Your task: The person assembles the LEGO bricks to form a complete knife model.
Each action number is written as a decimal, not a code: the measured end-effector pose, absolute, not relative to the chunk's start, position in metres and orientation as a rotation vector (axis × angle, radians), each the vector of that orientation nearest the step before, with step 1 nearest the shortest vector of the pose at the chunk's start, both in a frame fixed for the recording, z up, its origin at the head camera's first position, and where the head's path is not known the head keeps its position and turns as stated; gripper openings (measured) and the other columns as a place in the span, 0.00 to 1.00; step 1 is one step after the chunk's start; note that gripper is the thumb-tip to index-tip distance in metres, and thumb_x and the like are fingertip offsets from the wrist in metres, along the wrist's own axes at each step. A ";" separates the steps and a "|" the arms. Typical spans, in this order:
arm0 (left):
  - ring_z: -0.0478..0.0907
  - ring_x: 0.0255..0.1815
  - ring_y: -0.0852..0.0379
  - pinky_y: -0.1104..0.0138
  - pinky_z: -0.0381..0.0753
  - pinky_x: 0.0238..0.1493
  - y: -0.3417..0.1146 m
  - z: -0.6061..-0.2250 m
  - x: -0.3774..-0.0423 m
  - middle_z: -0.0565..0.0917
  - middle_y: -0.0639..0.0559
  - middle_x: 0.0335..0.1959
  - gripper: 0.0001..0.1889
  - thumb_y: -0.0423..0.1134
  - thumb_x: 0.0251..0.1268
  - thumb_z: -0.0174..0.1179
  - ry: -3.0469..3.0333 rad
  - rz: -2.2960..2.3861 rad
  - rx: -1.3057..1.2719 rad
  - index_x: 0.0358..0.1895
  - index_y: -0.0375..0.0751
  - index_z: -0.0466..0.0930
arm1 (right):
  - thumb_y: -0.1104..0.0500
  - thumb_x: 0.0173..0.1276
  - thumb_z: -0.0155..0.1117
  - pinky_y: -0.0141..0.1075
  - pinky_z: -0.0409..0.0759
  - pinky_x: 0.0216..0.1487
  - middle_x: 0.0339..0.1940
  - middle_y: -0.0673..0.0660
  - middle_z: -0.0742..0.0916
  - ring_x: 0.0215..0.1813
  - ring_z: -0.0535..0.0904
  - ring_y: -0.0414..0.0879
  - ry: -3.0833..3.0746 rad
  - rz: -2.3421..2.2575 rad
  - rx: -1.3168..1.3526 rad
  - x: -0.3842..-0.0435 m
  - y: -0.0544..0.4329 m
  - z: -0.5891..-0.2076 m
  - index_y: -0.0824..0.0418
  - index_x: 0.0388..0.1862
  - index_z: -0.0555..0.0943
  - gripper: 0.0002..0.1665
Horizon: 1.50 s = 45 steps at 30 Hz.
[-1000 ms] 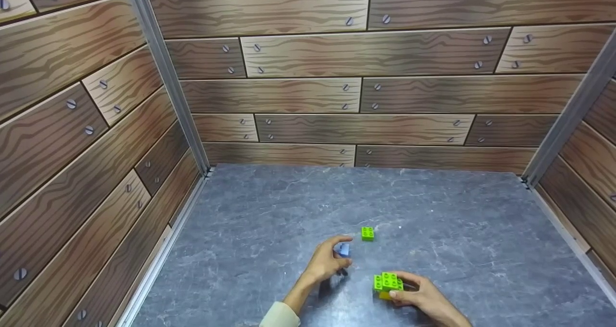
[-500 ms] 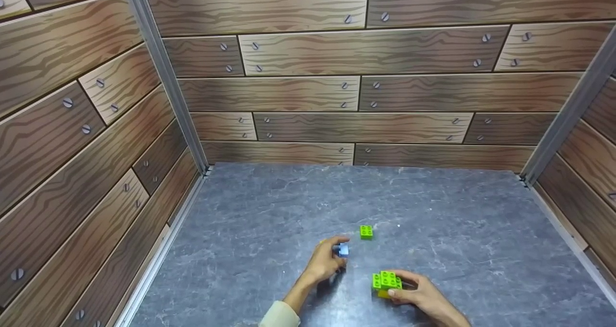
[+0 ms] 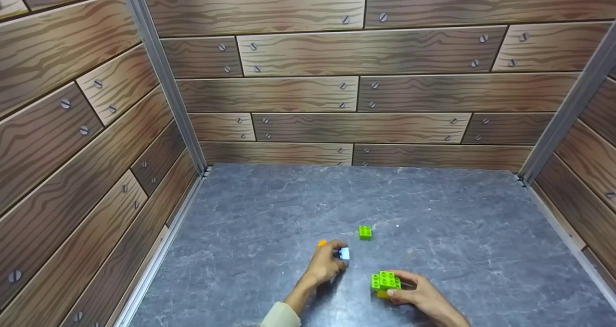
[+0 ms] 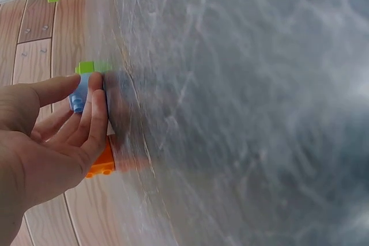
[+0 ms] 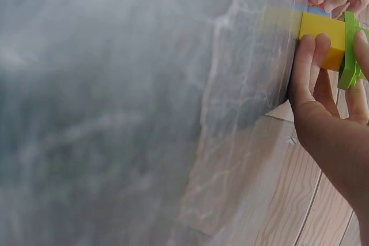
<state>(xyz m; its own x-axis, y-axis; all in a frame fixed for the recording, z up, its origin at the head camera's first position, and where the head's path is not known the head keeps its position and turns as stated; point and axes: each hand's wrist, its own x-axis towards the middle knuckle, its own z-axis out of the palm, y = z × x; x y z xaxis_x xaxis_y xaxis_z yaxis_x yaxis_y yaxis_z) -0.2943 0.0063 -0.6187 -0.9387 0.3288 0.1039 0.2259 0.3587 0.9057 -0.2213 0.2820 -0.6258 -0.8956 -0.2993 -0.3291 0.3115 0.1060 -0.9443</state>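
Observation:
My left hand (image 3: 323,263) pinches a small light blue toy building brick (image 3: 344,253) between thumb and fingers, low over the grey tabletop. In the left wrist view the blue brick (image 4: 79,93) lies on its side, its studs facing the palm. My right hand (image 3: 423,293) grips a stack of bricks (image 3: 387,280), green pieces on top of a yellow block (image 5: 323,36). Fingertips press the yellow block's side in the right wrist view, and the thumb is at the green part. An orange brick (image 4: 102,162) is behind the left hand, mostly hidden from the head view.
A single green brick (image 3: 365,232) with studs up lies beyond both hands. The grey marbled tabletop (image 3: 269,207) is bounded by wood-patterned walls (image 3: 308,94) with metal corner posts (image 3: 168,81) at the back and sides.
My left fingers have closed in on the blue brick and tipped it, turning its studs leftward. More of the orange brick shows behind that hand. The right hand keeps its hold on the stack.

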 end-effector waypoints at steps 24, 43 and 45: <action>0.86 0.29 0.54 0.58 0.87 0.29 0.010 -0.609 -0.289 0.83 0.44 0.48 0.19 0.26 0.62 0.70 2.316 1.770 0.462 0.56 0.35 0.81 | 0.56 0.69 0.74 0.45 0.86 0.53 0.57 0.60 0.86 0.53 0.85 0.50 1.991 -1.812 0.020 -0.218 0.282 -0.621 0.74 0.74 0.69 0.41; 0.86 0.35 0.53 0.59 0.87 0.35 0.014 -0.604 -0.288 0.85 0.52 0.50 0.18 0.38 0.68 0.71 2.252 1.727 0.540 0.59 0.45 0.85 | 0.55 0.71 0.73 0.46 0.86 0.53 0.59 0.59 0.86 0.52 0.86 0.50 1.972 -1.813 0.027 -0.221 0.282 -0.624 0.72 0.75 0.70 0.40; 0.86 0.36 0.54 0.57 0.88 0.38 0.015 -0.604 -0.288 0.86 0.52 0.49 0.16 0.36 0.68 0.70 2.236 1.745 0.559 0.58 0.45 0.85 | 0.55 0.72 0.72 0.46 0.86 0.53 0.59 0.59 0.86 0.53 0.86 0.50 1.972 -1.816 0.019 -0.221 0.282 -0.625 0.72 0.75 0.70 0.40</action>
<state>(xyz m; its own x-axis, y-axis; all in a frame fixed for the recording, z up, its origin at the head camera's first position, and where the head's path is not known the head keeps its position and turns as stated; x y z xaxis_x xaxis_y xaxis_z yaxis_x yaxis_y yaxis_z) -0.2876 0.0150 -0.6044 -0.8950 0.4444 0.0379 0.1449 0.2093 0.9671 -0.2209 0.2815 -0.6248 -0.8953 -0.2915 -0.3368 0.3116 0.1302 -0.9412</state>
